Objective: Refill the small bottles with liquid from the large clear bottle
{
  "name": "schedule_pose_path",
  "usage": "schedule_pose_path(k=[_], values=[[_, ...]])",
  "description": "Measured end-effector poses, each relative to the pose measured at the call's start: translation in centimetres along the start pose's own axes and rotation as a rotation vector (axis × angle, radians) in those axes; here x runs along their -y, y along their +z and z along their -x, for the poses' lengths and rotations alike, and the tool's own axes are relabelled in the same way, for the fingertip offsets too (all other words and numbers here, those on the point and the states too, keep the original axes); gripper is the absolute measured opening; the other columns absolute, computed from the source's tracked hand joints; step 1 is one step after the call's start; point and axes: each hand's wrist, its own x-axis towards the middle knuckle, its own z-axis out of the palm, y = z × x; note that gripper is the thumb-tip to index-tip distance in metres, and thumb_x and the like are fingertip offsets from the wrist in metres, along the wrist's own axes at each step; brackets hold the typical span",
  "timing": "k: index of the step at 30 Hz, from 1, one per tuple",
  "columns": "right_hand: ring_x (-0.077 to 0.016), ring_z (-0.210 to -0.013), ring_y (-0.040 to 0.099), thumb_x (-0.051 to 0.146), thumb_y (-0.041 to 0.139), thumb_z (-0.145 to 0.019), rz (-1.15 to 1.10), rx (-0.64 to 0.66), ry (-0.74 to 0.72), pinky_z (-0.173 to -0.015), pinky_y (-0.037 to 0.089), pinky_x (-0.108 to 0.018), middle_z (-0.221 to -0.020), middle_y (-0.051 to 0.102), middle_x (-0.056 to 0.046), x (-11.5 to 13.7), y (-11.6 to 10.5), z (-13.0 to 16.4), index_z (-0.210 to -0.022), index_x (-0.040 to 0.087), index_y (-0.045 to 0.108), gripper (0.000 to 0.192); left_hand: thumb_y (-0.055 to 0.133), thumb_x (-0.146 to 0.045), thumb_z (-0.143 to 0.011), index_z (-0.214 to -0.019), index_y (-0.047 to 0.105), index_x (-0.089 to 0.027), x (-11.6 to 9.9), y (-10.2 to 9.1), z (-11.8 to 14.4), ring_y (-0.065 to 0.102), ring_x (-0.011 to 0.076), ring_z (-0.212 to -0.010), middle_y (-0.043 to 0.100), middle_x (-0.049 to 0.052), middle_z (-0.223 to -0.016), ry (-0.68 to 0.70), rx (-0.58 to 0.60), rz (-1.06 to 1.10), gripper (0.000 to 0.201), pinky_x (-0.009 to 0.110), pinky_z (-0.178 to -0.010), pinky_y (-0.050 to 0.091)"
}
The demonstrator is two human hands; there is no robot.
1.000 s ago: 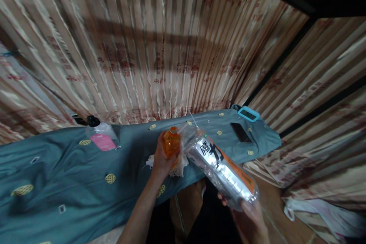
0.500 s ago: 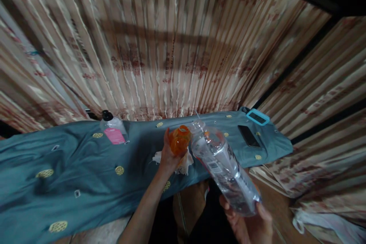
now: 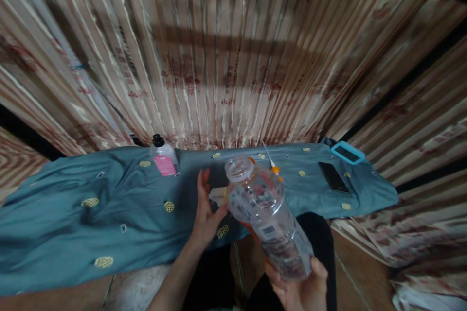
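Tilted more upright than a second ago, the bottle point(image 3: 268, 218) now points its open neck toward the camera, held at the base by the right hand point(image 3: 301, 286). Its orange cap is no longer in the left hand point(image 3: 206, 211), which is spread open beside the bottle neck, above the tissue point(image 3: 218, 195) on the blue cloth point(image 3: 109, 214). Farther out lie a pink-labelled bottle point(image 3: 164, 159) and a phone point(image 3: 332, 177).
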Motion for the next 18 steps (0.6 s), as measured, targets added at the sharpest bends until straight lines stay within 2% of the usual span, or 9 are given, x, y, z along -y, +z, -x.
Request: schedule_pose_path(k=[3, 5, 6, 8, 11, 13, 15, 18], values=[[-0.0138, -0.055, 0.060, 0.055, 0.090, -0.052, 0.009, 0.008, 0.107, -0.045, 0.039, -0.022, -0.088, 0.079, -0.003, -2.0, 1.2, -0.9, -0.088, 0.030, 0.079, 0.046, 0.079, -0.067, -0.068, -0.159, 0.020, -0.031, -1.1, -3.1, 3.3, 0.033, 0.0367, -0.152, 0.037, 0.014, -0.163, -0.078, -0.035, 0.101, 0.114, 0.056, -0.123, 0.033], [-0.0139, -0.055, 0.061, 0.055, 0.092, -0.047, 0.017, 0.009, 0.187, -0.049, 0.043, -0.024, -0.080, 0.079, -0.001, -3.6, 2.2, -1.6, -0.081, 0.028, 0.078, 0.046, 0.079, -0.075, -0.061, -0.159, 0.021, -0.030, -1.3, -4.7, 5.6, 0.044, 0.0390, -0.145, 0.045, 0.015, -0.157, -0.163, -0.042, 0.168, 0.122, 0.054, -0.114, 0.046], [-0.0142, -0.055, 0.062, 0.056, 0.092, -0.046, 0.023, 0.011, 0.229, -0.050, 0.046, -0.025, -0.076, 0.078, -0.001, -4.5, 2.7, -2.0, -0.078, 0.027, 0.077, 0.046, 0.080, -0.076, -0.057, -0.158, 0.025, -0.028, -1.3, -5.3, 6.6, 0.053, 0.0403, -0.137, 0.053, 0.017, -0.150, -0.213, -0.031, 0.180, 0.125, 0.054, -0.107, 0.053], [-0.0148, -0.055, 0.064, 0.060, 0.091, -0.044, 0.042, 0.021, 0.314, -0.052, 0.047, -0.025, -0.071, 0.077, -0.001, -6.3, 3.3, -2.9, -0.074, 0.025, 0.077, 0.049, 0.085, -0.076, -0.044, -0.150, 0.041, -0.023, -1.0, -6.2, 8.2, 0.068, 0.0419, -0.113, 0.070, 0.018, -0.126, -0.303, 0.011, 0.149, 0.127, 0.054, -0.090, 0.061], [-0.0140, -0.052, 0.063, 0.065, 0.088, -0.042, 0.084, 0.079, 0.421, -0.045, 0.039, -0.020, -0.069, 0.077, -0.003, -8.9, 3.7, -4.2, -0.077, 0.021, 0.076, 0.057, 0.089, -0.069, -0.041, -0.123, 0.067, -0.017, -1.3, -7.2, 9.1, 0.073, 0.0402, -0.095, 0.078, 0.013, -0.090, -0.418, 0.035, 0.011, 0.099, 0.054, -0.087, 0.061], [-0.0137, -0.051, 0.062, 0.070, 0.084, -0.044, 0.120, 0.139, 0.479, -0.044, 0.038, -0.021, -0.070, 0.076, -0.005, -10.4, 3.5, -4.9, -0.082, 0.018, 0.075, 0.065, 0.088, -0.064, -0.044, -0.098, 0.076, -0.018, -2.4, -7.7, 8.9, 0.074, 0.0383, -0.085, 0.076, 0.009, -0.074, -0.473, 0.043, -0.098, 0.072, 0.053, -0.085, 0.062], [-0.0122, -0.055, 0.062, 0.075, 0.079, -0.050, 0.145, 0.195, 0.522, -0.049, 0.043, -0.023, -0.076, 0.075, -0.004, -11.6, 3.3, -5.6, -0.087, 0.017, 0.073, 0.070, 0.084, -0.058, -0.056, -0.081, 0.078, -0.021, -3.9, -7.9, 8.2, 0.075, 0.0344, -0.077, 0.078, 0.007, -0.072, -0.511, 0.003, -0.162, 0.046, 0.050, -0.082, 0.063], [-0.0095, -0.059, 0.060, 0.081, 0.064, -0.069, 0.176, 0.261, 0.559, -0.052, 0.044, -0.023, -0.079, 0.071, -0.002, -13.0, 3.0, -6.8, -0.094, 0.017, 0.069, 0.068, 0.083, -0.048, -0.058, -0.069, 0.077, -0.023, -5.9, -7.9, 7.0, 0.076, 0.0327, -0.074, 0.079, 0.005, -0.072, -0.486, -0.051, -0.191, 0.028, 0.046, -0.078, 0.065]])
